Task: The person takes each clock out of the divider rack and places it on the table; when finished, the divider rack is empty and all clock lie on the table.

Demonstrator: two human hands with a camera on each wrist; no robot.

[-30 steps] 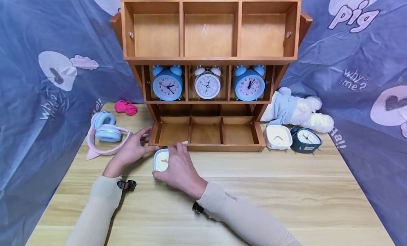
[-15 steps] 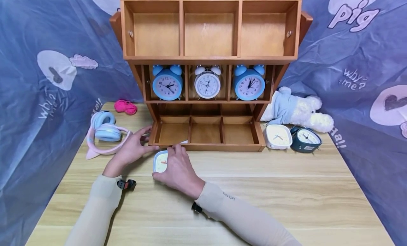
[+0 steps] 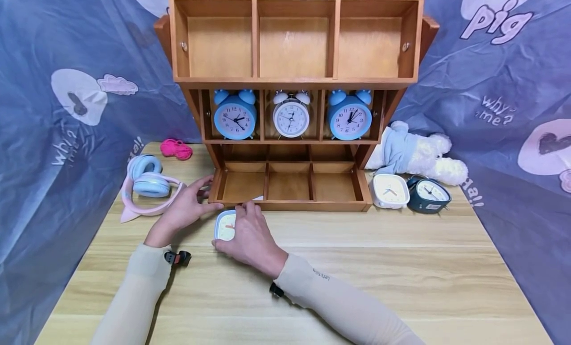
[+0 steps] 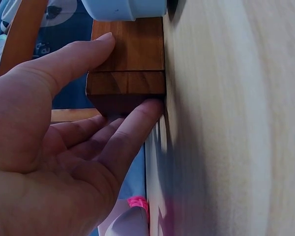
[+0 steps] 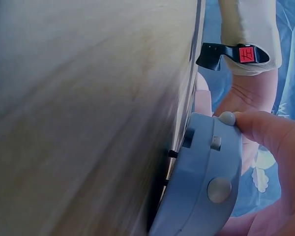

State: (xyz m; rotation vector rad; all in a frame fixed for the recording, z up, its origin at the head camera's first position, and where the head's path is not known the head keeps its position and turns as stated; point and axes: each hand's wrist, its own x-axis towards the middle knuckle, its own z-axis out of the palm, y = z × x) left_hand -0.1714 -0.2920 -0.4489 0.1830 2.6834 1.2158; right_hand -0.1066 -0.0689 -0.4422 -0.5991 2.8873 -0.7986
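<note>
My left hand (image 3: 185,208) grips the lower left front corner of a brown wooden shelf (image 3: 294,206). In the left wrist view its thumb lies on the shelf's front face (image 4: 130,49) and a finger touches the side near the table. A light blue, square alarm clock (image 3: 224,229) is in my right hand (image 3: 256,241), close in front of the shelf's bottom left compartment. The hand covers the right part of its pale dial. In the right wrist view the clock's side (image 5: 199,182) shows a round knob, with my thumb at one end.
Three twin-bell clocks fill the middle row, among them a white clock (image 3: 291,119). To the right are a white square clock (image 3: 390,191), a dark green clock (image 3: 429,194) and a plush toy (image 3: 401,149). Headphones (image 3: 151,185) and pink yarn (image 3: 176,149) lie left.
</note>
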